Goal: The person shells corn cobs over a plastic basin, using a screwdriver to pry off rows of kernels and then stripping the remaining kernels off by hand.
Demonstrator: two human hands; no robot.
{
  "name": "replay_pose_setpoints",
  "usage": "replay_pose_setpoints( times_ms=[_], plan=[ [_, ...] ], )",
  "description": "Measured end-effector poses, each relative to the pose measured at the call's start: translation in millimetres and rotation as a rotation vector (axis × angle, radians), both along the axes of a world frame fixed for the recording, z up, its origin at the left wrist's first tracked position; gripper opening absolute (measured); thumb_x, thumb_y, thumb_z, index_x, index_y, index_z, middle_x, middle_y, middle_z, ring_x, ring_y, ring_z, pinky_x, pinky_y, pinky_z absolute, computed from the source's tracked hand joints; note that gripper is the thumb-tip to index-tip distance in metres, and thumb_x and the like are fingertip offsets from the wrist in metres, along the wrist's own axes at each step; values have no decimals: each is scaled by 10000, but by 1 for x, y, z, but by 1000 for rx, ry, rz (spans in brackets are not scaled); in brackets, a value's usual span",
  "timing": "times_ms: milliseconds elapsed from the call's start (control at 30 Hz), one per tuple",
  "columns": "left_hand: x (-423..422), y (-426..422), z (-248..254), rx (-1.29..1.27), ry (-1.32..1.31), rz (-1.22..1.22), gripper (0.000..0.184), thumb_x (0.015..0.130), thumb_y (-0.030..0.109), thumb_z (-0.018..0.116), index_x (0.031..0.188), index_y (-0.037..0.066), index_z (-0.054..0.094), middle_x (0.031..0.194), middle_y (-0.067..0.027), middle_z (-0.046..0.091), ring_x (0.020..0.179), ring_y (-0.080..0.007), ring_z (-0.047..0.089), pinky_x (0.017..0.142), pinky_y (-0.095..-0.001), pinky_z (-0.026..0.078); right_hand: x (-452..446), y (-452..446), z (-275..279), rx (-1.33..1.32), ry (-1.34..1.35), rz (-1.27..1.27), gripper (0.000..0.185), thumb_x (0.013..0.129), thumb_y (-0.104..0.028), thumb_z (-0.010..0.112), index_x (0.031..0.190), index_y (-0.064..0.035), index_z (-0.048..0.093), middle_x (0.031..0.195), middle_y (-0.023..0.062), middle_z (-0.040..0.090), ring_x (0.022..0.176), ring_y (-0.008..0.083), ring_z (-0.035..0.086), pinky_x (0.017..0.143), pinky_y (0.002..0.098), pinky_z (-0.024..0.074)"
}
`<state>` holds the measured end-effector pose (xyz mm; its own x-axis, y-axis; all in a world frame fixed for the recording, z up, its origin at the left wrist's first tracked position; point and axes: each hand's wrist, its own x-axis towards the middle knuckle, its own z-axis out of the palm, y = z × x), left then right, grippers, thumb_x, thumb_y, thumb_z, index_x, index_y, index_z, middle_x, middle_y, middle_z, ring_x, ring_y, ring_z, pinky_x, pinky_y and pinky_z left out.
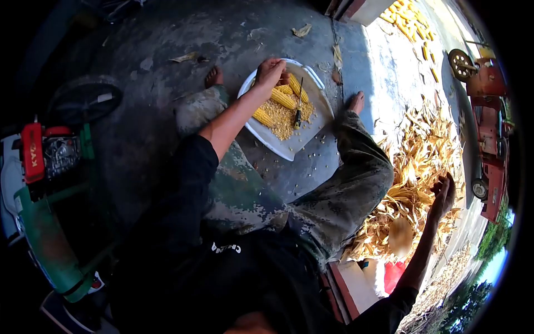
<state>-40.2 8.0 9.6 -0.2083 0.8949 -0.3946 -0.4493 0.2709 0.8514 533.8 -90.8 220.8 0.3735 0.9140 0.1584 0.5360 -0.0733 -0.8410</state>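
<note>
My left hand (271,75) is over the far left rim of a white basin (262,137), its fingers curled down; whatever they grip is hidden. Yellow ears of corn (282,98) lie close under that hand. Loose corn kernels (282,127) cover part of the basin's floor. A screwdriver (298,116) with a black and yellow handle rests in the basin among them. Out to the side, my right hand (443,193) has its fingers apart and holds nothing I can see. Below it is a blurred, roundish tan object (400,237) against the husks; its kind is unclear.
Dry corn husks (414,161) are heaped at the right, and more ears (409,19) lie in sunlight beyond. A green machine with a red engine part (33,153) stands at left. A red vehicle (489,133) is at far right. Stray kernels dot the floor (289,178).
</note>
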Motion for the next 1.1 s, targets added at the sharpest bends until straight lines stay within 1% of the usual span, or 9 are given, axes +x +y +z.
replay_pose_setpoints(
  times_ms=[133,167,200,267,500,933,1000,1033,1100],
  plan=[
    [-6,-8,11,-16,45,27,215,956,226,607,1082,60,558,924,-47,597,721,-153,661,580,-277,578,-195,69,-77,-247,128,533,313,1001,-199,521,1231,10,565,954,103,655,760,134,611,656,276,514],
    [-9,-8,11,-39,48,25,236,954,226,613,1112,62,555,933,-40,598,730,-148,664,584,-270,576,-208,88,-133,-196,-59,669,331,979,-210,558,1224,12,565,935,122,658,791,186,634,718,316,521],
    [-9,-8,13,-38,47,31,236,954,226,613,1112,62,555,933,-40,598,730,-148,664,584,-270,576,-253,88,-128,-331,-78,811,342,948,-214,591,1207,7,572,946,156,667,858,242,656,791,350,517],
    [-11,-12,20,-22,65,43,262,949,230,621,1133,59,546,941,-35,596,741,-137,664,591,-259,575,-298,99,-199,-373,-254,940,351,897,-218,617,1157,17,588,940,218,692,877,340,689,787,415,530],
    [-33,-20,37,27,124,121,326,969,242,598,1211,38,519,989,-42,583,791,-116,648,631,-232,565,-333,97,-431,-307,-414,777,266,806,-240,634,940,-10,632,773,254,648,749,446,645,658,499,511],
    [-53,-38,60,12,132,200,334,976,219,591,1236,19,528,1038,-60,591,822,-118,627,659,-258,555,-360,76,-468,-534,-296,531,335,751,-265,698,868,34,600,806,252,655,770,422,648,691,475,509],
    [-51,-38,62,18,124,200,335,976,218,589,1237,17,526,1044,-61,589,822,-117,625,660,-258,554,-369,64,-465,-396,-173,353,375,733,-286,712,875,37,585,777,227,643,721,394,635,675,467,497],
    [-50,-39,63,21,121,198,335,977,215,587,1238,15,525,1051,-63,587,823,-118,627,659,-259,554,-375,62,-463,-524,-94,312,322,750,-230,694,884,38,575,740,149,629,671,281,611,640,406,486],
    [-48,-39,64,32,121,189,335,978,213,585,1239,12,523,1058,-66,585,825,-119,629,659,-259,554,-393,58,-467,-464,138,322,262,765,-184,673,878,30,574,729,103,609,660,220,578,623,362,474]
  ],
)
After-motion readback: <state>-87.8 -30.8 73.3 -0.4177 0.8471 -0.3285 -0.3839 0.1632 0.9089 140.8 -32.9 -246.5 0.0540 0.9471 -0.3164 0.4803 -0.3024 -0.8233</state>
